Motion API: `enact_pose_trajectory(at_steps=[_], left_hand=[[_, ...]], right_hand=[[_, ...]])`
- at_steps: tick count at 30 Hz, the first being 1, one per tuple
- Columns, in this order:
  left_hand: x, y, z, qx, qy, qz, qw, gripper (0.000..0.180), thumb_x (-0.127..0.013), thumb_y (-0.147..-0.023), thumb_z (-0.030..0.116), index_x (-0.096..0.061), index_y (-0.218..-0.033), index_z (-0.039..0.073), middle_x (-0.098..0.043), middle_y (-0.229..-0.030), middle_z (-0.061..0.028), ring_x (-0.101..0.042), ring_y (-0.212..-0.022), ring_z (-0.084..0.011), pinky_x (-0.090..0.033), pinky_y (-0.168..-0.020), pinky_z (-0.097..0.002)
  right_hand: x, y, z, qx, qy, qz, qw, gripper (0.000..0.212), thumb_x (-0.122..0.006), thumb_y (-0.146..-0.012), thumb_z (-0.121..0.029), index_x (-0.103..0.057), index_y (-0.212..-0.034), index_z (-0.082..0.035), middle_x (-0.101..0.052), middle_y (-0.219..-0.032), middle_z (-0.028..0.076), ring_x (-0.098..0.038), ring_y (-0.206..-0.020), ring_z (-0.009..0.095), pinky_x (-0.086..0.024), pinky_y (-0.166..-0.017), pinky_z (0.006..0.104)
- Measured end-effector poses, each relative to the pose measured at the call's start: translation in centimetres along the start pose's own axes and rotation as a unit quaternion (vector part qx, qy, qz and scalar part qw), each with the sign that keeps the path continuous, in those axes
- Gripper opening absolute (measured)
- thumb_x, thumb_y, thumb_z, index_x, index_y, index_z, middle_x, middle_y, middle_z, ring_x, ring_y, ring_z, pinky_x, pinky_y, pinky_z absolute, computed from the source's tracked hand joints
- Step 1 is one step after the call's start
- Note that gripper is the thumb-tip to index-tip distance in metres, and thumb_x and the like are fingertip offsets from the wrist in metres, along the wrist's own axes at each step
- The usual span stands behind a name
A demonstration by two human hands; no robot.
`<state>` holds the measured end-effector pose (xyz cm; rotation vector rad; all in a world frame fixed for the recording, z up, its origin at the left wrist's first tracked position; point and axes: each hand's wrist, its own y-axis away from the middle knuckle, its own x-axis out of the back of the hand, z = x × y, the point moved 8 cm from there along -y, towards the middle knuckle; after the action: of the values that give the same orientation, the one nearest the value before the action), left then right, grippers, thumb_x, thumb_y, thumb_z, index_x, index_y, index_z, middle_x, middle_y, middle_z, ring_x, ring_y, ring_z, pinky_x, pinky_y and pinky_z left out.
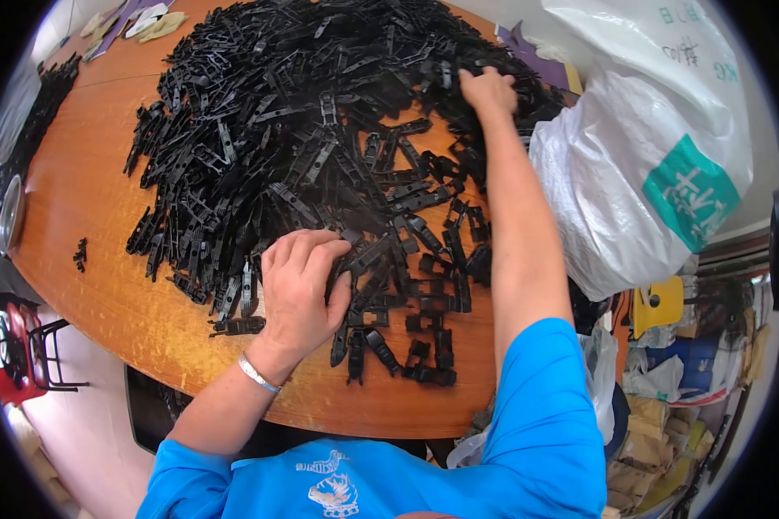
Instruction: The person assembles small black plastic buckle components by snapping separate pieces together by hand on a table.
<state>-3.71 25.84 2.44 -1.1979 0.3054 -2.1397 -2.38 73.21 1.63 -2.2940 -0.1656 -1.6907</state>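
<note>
A large heap of small, long black plastic clip-like parts (260,112) covers much of the wooden table. At the heap's near edge my left hand (301,272) rests cupped over some parts, its thumb apart from the bent fingers. Its fingertips touch the parts, and I see none lifted in it. My right arm stretches far forward, and my right hand (491,89) lies on the far right of the heap with its fingers apart. Its fingertips are partly lost among the black parts. Between my arms, shorter, squarish black pieces (433,303) lie scattered loosely.
A bulging white woven sack (606,190) with a green patch stands right beside my right arm. One small black bit (80,255) lies apart on the table (104,294) at left. Gloves (160,26) lie at the far left, and a red chair (17,355) stands beyond the left edge.
</note>
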Motion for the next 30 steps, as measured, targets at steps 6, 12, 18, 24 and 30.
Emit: enact_pose_trajectory(at_steps=[6,12,18,24,30], left_hand=[[0.4,0.1,0.2,-0.007,-0.002,0.012,1.000,0.041,-0.077,-0.077,0.005,-0.066,-0.117,0.007,-0.068,-0.118,-0.0097,-0.061,-0.116,-0.0332,-0.044,-0.103,-0.0466],[0.6,0.1,0.5,-0.017,0.002,0.020,1.000,0.038,-0.076,-0.079,0.005,-0.066,-0.116,0.007,-0.068,-0.117,-0.0094,-0.062,-0.115,-0.0323,-0.044,-0.102,-0.0455],[0.9,0.4,-0.1,-0.009,0.003,0.021,1.000,0.038,-0.076,-0.079,0.005,-0.067,-0.116,0.007,-0.069,-0.118,-0.0084,-0.062,-0.116,-0.0314,-0.044,-0.103,-0.0451],[0.8,0.2,0.1,-0.005,0.012,0.012,1.000,0.038,-0.076,-0.080,0.004,-0.066,-0.117,0.006,-0.069,-0.121,-0.0085,-0.061,-0.119,-0.0312,-0.044,-0.105,-0.0447],[0.8,0.1,-0.1,-0.006,0.009,0.008,1.000,0.038,-0.076,-0.080,0.004,-0.067,-0.117,0.007,-0.068,-0.120,-0.0083,-0.061,-0.120,-0.0310,-0.044,-0.105,-0.0451]], right_hand=[[-1.3,6.1,-5.0,0.049,-0.079,-0.020,0.996,0.066,-0.068,-0.096,-0.058,-0.063,-0.150,-0.019,-0.051,-0.153,0.025,-0.056,-0.136,0.050,-0.051,-0.112,0.0545],[-1.5,12.7,-9.9,0.133,-0.121,-0.061,0.982,0.065,-0.070,-0.095,-0.053,-0.063,-0.149,-0.017,-0.056,-0.148,0.025,-0.058,-0.134,0.049,-0.048,-0.114,0.0524],[-0.4,19.0,-12.1,0.255,-0.168,-0.143,0.941,0.086,-0.067,-0.094,-0.064,-0.053,-0.157,-0.009,-0.051,-0.156,0.026,-0.056,-0.140,0.045,-0.047,-0.117,0.0521],[4.3,10.1,-4.8,0.191,-0.111,-0.028,0.975,0.055,-0.064,-0.098,-0.056,-0.082,-0.111,-0.005,-0.079,-0.109,0.021,-0.077,-0.106,0.039,-0.059,-0.094,0.0501],[2.3,6.5,3.9,0.056,0.167,-0.039,0.984,0.043,-0.065,-0.102,-0.035,-0.073,-0.135,-0.008,-0.058,-0.153,0.023,-0.059,-0.136,0.045,-0.051,-0.108,0.0575]])
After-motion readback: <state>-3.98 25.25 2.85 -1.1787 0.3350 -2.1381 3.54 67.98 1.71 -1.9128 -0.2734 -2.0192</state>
